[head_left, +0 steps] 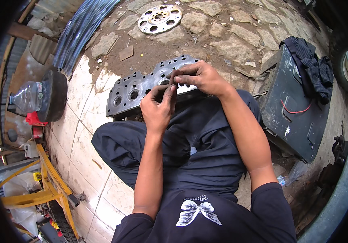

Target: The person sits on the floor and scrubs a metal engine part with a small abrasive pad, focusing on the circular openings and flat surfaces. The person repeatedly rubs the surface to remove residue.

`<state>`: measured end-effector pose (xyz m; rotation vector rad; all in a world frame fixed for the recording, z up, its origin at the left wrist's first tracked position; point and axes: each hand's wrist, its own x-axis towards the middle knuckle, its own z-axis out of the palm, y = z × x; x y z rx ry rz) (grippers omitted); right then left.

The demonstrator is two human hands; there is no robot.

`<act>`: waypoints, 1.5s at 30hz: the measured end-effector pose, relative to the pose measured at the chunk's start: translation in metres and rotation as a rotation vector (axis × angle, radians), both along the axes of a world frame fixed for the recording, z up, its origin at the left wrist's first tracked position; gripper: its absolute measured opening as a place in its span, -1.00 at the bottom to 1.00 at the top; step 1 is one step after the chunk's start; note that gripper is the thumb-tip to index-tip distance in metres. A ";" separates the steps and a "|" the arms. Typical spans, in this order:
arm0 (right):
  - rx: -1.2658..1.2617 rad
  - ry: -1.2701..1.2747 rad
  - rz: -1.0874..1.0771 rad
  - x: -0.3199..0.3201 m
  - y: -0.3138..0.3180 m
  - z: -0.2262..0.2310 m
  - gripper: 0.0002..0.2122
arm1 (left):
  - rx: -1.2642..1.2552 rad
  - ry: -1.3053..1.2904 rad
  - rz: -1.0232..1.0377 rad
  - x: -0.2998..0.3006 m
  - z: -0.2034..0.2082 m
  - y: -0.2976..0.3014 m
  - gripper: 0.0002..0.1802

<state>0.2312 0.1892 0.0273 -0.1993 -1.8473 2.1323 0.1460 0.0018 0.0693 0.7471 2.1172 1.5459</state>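
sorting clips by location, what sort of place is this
Likely a small engine-repair workshop: a cylinder head sits close by, and what looks like a flywheel lies on the stony ground beyond.

The fingers of the left hand [157, 106] and right hand [203, 77] meet around a small brown piece [174, 77] over a grey metal block [143, 84] with round holes. Beyond, a round holed plate [159, 11] lies on stony ground [245, 35]; rightward, striped cloth [315, 67] drapes a dark box [277, 115].

dark cloth [324, 77] draped over a box [277, 99]
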 end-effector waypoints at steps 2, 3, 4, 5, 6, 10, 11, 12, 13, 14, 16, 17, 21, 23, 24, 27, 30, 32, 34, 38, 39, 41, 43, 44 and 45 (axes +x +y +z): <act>-0.043 -0.060 -0.007 -0.001 -0.007 0.008 -0.72 | 0.000 0.040 0.010 -0.001 -0.003 -0.001 -0.69; -0.064 -0.090 -0.010 -0.001 -0.009 0.013 -0.73 | 0.007 0.067 0.016 -0.001 -0.007 -0.002 -0.70; -0.049 -0.108 -0.025 0.000 -0.009 0.018 -0.73 | 0.014 0.095 0.022 -0.002 -0.010 -0.002 -0.70; -0.035 -0.126 -0.041 0.000 -0.009 0.022 -0.73 | 0.015 0.088 0.029 -0.001 -0.012 -0.002 -0.70; -0.020 -0.144 -0.056 0.000 -0.009 0.024 -0.72 | 0.015 0.081 0.035 0.001 -0.013 -0.003 -0.70; -0.048 -0.057 -0.025 0.001 -0.005 0.019 -0.71 | 0.064 0.087 -0.054 -0.001 -0.011 -0.003 -0.73; -0.046 -0.016 -0.018 0.002 -0.004 0.017 -0.71 | 0.119 0.083 -0.066 -0.002 -0.011 -0.002 -0.73; -0.044 0.024 -0.012 0.002 -0.003 0.016 -0.71 | 0.174 0.080 -0.079 -0.005 -0.011 -0.001 -0.73; -0.033 0.037 -0.012 0.002 -0.004 0.014 -0.72 | 0.227 0.074 -0.093 -0.007 -0.012 -0.001 -0.73; -0.022 0.049 -0.013 0.001 -0.006 0.012 -0.72 | 0.134 0.109 -0.099 -0.010 -0.012 -0.004 -0.74; 0.019 0.046 -0.019 -0.001 -0.007 0.012 -0.73 | 0.097 0.144 -0.133 -0.013 -0.007 -0.006 -0.74; 0.022 0.047 -0.017 0.000 -0.006 0.013 -0.74 | 0.079 0.162 -0.148 -0.014 -0.005 -0.006 -0.74; 0.056 0.077 -0.035 0.001 -0.005 0.011 -0.75 | 0.054 0.202 -0.117 -0.009 -0.002 0.001 -0.75; 0.118 0.112 -0.053 -0.001 -0.006 0.010 -0.75 | 0.084 0.206 -0.068 -0.008 -0.006 0.003 -0.73; 0.167 0.133 -0.062 -0.002 -0.007 0.009 -0.75 | 0.100 0.208 -0.043 -0.008 -0.008 0.004 -0.72; 0.455 0.157 -0.119 0.000 -0.012 0.020 -0.73 | 0.065 0.138 -0.004 -0.012 -0.011 0.001 -0.69; 0.652 0.192 -0.170 0.001 -0.014 0.021 -0.73 | -0.006 0.093 -0.008 -0.014 -0.011 0.003 -0.67; 0.712 0.209 -0.176 -0.001 -0.016 0.020 -0.73 | -0.025 -0.007 -0.002 -0.015 -0.010 0.003 -0.65; 0.757 0.206 -0.168 -0.003 -0.017 0.021 -0.74 | -0.016 -0.174 0.008 -0.017 -0.008 0.003 -0.64; 0.784 0.140 -0.090 -0.001 -0.020 0.014 -0.71 | -0.012 -0.503 0.007 -0.016 -0.006 -0.002 -0.63; 0.827 0.133 -0.083 0.000 -0.020 0.013 -0.67 | -0.026 -0.509 0.013 -0.019 -0.004 -0.002 -0.63; 0.908 0.116 -0.065 0.005 -0.027 0.017 -0.58 | -0.057 -0.525 0.031 -0.024 -0.001 -0.003 -0.64; 0.927 0.057 -0.036 0.008 -0.037 0.020 -0.43 | -0.065 -0.600 0.044 -0.030 -0.003 -0.007 -0.67; 0.936 0.041 -0.048 0.008 -0.041 0.020 -0.42 | -0.087 -0.599 0.046 -0.032 -0.004 -0.009 -0.68; 0.945 0.025 -0.061 0.007 -0.043 0.020 -0.41 | -0.109 -0.598 0.047 -0.034 -0.005 -0.010 -0.69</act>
